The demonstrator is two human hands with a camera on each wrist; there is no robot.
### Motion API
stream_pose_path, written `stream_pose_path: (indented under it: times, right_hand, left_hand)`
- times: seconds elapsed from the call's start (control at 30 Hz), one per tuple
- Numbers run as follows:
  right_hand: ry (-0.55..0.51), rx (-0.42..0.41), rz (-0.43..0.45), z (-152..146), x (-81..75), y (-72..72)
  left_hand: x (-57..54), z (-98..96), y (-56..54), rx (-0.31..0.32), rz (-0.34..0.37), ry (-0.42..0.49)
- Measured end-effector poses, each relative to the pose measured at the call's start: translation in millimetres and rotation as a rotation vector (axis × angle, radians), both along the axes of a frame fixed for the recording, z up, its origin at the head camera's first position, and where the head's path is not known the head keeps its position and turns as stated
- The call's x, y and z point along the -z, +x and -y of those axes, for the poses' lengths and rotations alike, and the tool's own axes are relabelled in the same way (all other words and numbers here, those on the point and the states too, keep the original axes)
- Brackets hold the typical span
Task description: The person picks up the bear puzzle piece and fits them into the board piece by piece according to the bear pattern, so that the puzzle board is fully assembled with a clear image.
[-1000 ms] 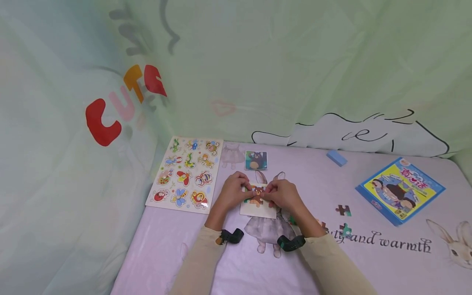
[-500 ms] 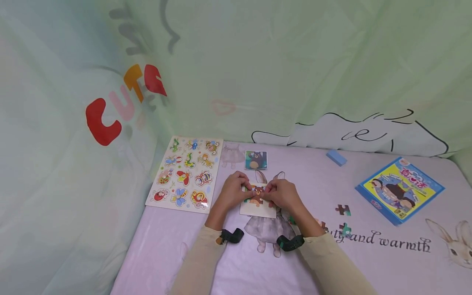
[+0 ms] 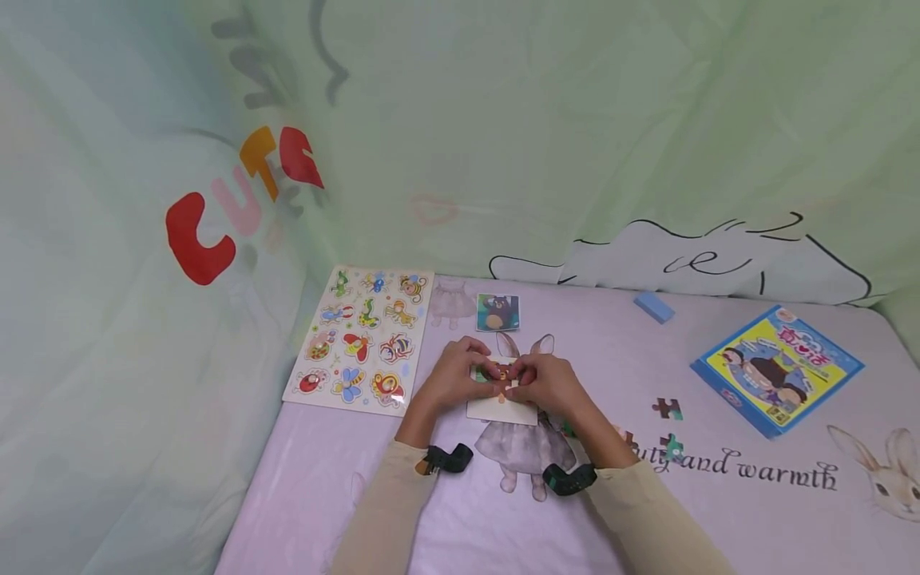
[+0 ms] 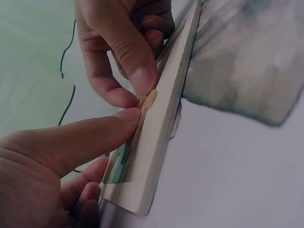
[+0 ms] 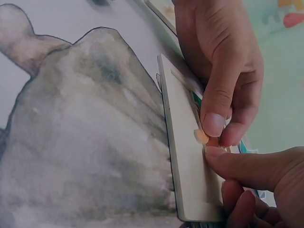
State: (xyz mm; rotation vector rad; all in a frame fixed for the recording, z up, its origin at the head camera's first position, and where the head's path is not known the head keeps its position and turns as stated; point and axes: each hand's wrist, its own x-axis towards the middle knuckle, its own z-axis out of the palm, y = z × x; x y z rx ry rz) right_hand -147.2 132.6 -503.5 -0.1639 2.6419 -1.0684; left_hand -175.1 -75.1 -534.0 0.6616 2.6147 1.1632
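Note:
A cream puzzle board lies before me, with fitted pieces showing a brown bear in its upper part. My left hand and right hand meet over it, thumbs together on a bear piece with an orange tab. Index fingers curl in above the thumbs, so that both hands pinch at the piece and cover much of the bear. In the left wrist view, the other fingers of my left hand are by the edge of the board.
A bear picture card lies beyond the board. Left is an insect puzzle board. To the right are loose jigsaw pieces, a blue block and a blue-yellow box. A curtain hangs behind the table.
Both thumbs have slid down from the bear's head toward its body and closer together. The index fingers now overlap the bear's face. The board has stayed put.

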Motion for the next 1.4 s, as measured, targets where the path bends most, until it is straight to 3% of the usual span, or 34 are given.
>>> stream_pose_path:
  times: [0.23, 0.47, 0.73, 0.93, 1.17, 1.4]
  right_hand:
    - [0.012, -0.003, -0.007, 1, 0.3, 0.4]
    - [0.015, 0.010, -0.010, 3, -1.2, 0.5]
    - [0.044, 0.027, -0.028, 5, -0.3, 3.4]
    - [0.053, 0.004, -0.062, 5, -1.4, 6.6]
    - [0.012, -0.013, -0.005, -10, -8.4, 12.3]
    - [0.050, 0.069, 0.010, -37, -13.9, 22.2]
  left_hand:
    - [0.7, -0.8, 0.9, -0.025, 0.022, -0.001]
    - [0.7, -0.7, -0.3, -0.003, -0.002, -0.005]
    - [0.8, 0.3, -0.4, -0.004, 0.021, -0.003]
    - [0.5, 0.9, -0.7, 0.002, 0.006, -0.017]
    - [0.6, 0.4, -1.4, 0.010, -0.006, -0.015]
    - [1.1, 0.2, -1.3, 0.014, 0.018, -0.002]
